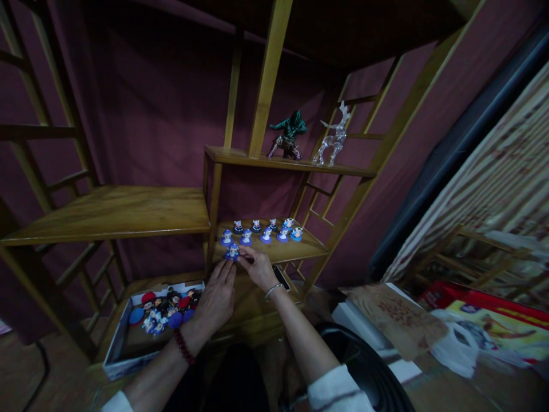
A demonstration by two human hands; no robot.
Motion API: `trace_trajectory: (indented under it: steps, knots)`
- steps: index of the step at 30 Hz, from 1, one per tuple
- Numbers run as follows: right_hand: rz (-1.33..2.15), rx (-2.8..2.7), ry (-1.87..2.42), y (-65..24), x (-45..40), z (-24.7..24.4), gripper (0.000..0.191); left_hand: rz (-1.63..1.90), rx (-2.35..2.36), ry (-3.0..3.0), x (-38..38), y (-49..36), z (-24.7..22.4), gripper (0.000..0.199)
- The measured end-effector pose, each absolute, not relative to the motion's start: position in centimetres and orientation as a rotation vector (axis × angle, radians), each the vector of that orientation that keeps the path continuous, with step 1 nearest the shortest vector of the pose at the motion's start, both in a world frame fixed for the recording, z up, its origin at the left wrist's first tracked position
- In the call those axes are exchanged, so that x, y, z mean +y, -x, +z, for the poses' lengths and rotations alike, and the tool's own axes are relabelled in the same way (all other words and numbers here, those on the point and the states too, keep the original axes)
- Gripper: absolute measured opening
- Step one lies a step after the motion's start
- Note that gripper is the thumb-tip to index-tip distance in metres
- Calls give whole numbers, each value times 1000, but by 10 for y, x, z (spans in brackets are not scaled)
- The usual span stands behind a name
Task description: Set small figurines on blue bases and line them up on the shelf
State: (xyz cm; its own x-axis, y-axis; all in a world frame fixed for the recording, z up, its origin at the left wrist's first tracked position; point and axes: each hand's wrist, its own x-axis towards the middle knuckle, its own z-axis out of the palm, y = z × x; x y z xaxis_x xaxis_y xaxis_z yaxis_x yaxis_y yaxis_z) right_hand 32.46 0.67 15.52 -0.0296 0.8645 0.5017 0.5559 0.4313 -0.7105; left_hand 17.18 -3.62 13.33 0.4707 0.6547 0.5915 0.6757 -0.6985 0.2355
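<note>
A small purple-based figurine (232,252) is at the front left of the small wooden shelf (300,250). My right hand (258,269) pinches its right side with thumb and forefinger. Just below, my left hand (218,290) has its fingers together, their tips by the figurine's base; whether they grip it is unclear. Behind stand several similar purple figurines (246,237), with blue-based ones (296,233) on the right and a back row of dark-based ones (256,226).
Lower left, an open box (128,349) holds a pile of figurines. A dark statuette (289,136) and a clear deer (332,137) stand on the upper shelf. A phone (281,276) lies below. A black stool (364,366) is at lower right.
</note>
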Motion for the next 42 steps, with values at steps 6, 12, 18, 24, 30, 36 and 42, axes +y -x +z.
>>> trace_trajectory:
  steps: [6, 12, 18, 24, 30, 36, 42]
  knots:
    - [395, -1692, 1309, -321, 13, 151, 31, -1093, -1188, 2674, -34, -172, 130, 55]
    - [274, -1651, 1308, -317, 2, 151, 31, -1066, -1185, 2687, -36, -171, 131, 55]
    - [235, -1455, 1249, -306, -17, 149, 30, -1084, -1124, 2677, -38, -166, 126, 59]
    - [306, -1219, 1255, -285, -44, 138, 32, -1207, -1126, 2724, -51, -158, 122, 60]
    - [368, -1186, 1239, -246, -71, 115, 27, -1247, -1123, 2895, -68, -139, 90, 65]
    - [424, -1380, 1227, -202, -77, 82, 23, -1136, -1371, 3049, -69, -108, 52, 46]
    - [502, -1635, 1348, -178, -54, 40, 23, -733, -2014, 2808, -56, -61, 34, 31]
